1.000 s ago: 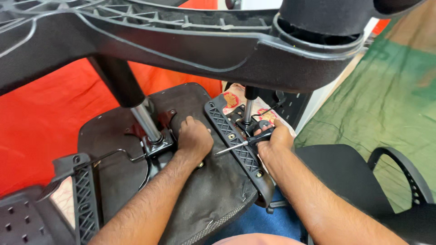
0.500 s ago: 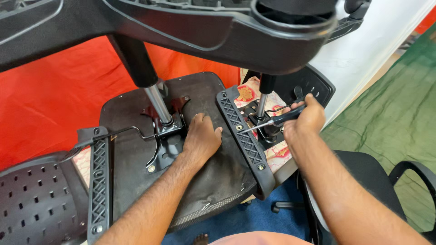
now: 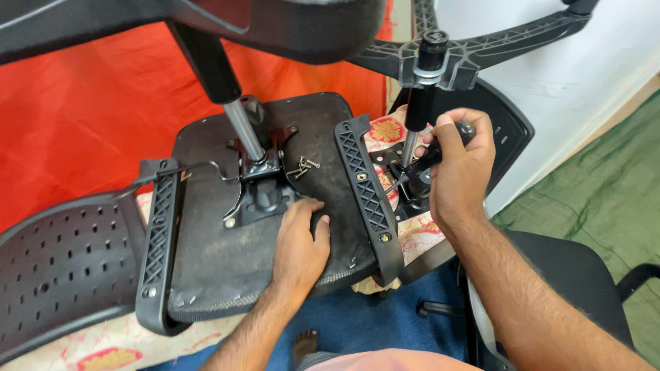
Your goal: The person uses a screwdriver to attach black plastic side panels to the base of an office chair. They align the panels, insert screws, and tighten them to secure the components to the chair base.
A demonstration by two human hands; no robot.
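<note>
Screwdriver (image 3: 427, 159): clenched in right hand (image 3: 459, 168), right of seat (image 3: 227, 254); likely light, stiff; hold by handle. Left hand (image 3: 300, 242): flat, released, on seat. Screws (image 3: 302, 167): loose by mechanism (image 3: 261, 192).

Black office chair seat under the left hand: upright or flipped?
Flipped. The black office chair seat shows its underside, with the metal mounting plate and gas cylinder pointing up.
</note>
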